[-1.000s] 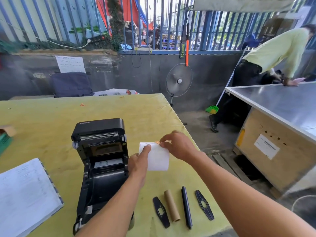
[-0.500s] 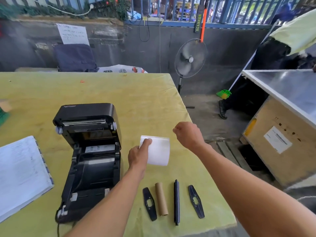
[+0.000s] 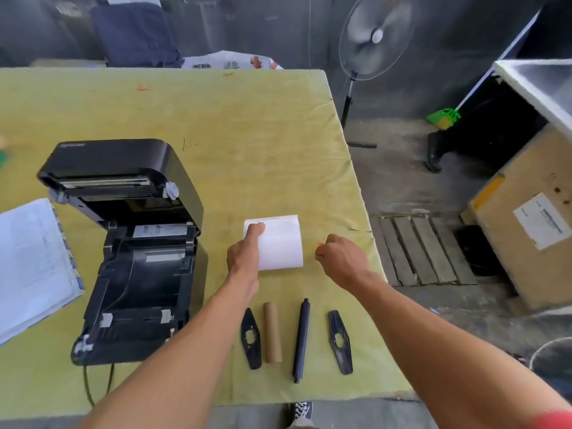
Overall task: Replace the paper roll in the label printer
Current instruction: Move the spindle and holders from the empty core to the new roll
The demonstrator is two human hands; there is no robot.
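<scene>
The black label printer (image 3: 123, 243) stands on the yellow-green table (image 3: 247, 134) with its lid up and its paper bay empty. To its right, my left hand (image 3: 244, 258) holds a fresh white paper roll (image 3: 283, 243) just above the table, thumb on its top edge. A little to the right of the roll, my right hand (image 3: 340, 261) is pinched shut, with a small orange sticker (image 3: 320, 243) at its fingertips. Near the front edge lie an empty brown cardboard core (image 3: 272, 332), a black spindle rod (image 3: 301, 339) and two black roll holders (image 3: 250, 339) (image 3: 340, 342).
An open notebook (image 3: 31, 267) lies left of the printer, and the printer's cable (image 3: 88, 382) hangs over the front edge. Off the table's right side are a standing fan (image 3: 374, 35), a wooden pallet (image 3: 424, 249) and a labelled crate (image 3: 526, 218) under a metal-topped bench.
My right hand pulled away from the roll's top edge toward the right, taking the orange sticker with it. My head tilted down. The left hand keeps hold of the roll.
</scene>
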